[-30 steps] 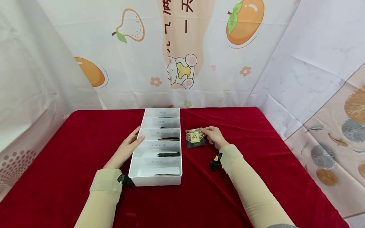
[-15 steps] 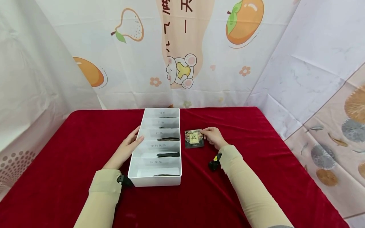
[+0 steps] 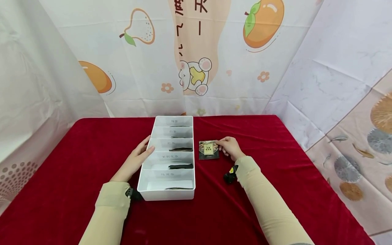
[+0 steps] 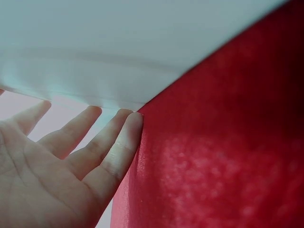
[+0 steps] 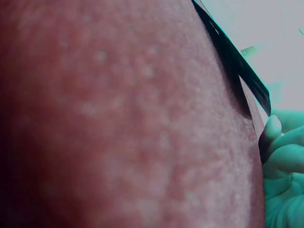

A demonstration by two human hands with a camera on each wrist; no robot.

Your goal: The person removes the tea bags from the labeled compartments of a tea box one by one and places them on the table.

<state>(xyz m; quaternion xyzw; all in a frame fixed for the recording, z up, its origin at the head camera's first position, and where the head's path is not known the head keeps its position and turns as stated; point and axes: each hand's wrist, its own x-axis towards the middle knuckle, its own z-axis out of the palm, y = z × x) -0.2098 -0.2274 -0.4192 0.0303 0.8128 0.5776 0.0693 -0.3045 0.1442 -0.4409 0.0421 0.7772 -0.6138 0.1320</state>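
Probably the weakest point is the pinch: the right hand [image 3: 229, 147], right of centre in the head view, holds a dark packet [image 3: 209, 156] narrowly between thumb and fingertips, near its upper right corner only. Held so little, the packet could pivot or slip free, or its lower edge could snag on the red cloth [image 3: 242, 214]; how much of it touches the cloth I cannot tell. At centre left, the left hand [image 3: 136, 160] has fairly straight fingers against the side of the white box [image 3: 166, 195], not wrapped around it. Uneven pressure there might skew the box and jolt the thin dark items [image 3: 180, 166] inside.
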